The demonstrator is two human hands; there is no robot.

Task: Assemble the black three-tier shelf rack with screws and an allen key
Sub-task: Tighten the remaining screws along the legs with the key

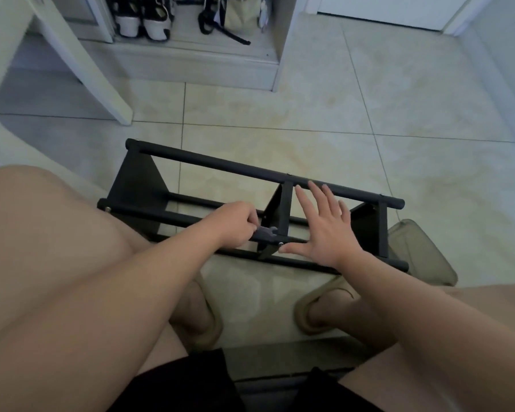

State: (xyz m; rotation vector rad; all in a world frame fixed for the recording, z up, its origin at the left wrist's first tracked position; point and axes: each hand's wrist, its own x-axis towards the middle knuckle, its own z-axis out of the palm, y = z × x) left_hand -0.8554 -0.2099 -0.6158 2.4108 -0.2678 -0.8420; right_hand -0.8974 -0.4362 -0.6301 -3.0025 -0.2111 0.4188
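Head view. One black rack lies on its side on the tiled floor, just ahead of two slippers. Three cross panels counted. Left hand: fingers curled, pinching one small grey tool at the middle panel. Right hand: fingers straight and spread, holding nothing, thumb tip just beside one silver screw.

The black rack lies sideways, rails running ten to four o'clock. A small grey tool touches its near rail.
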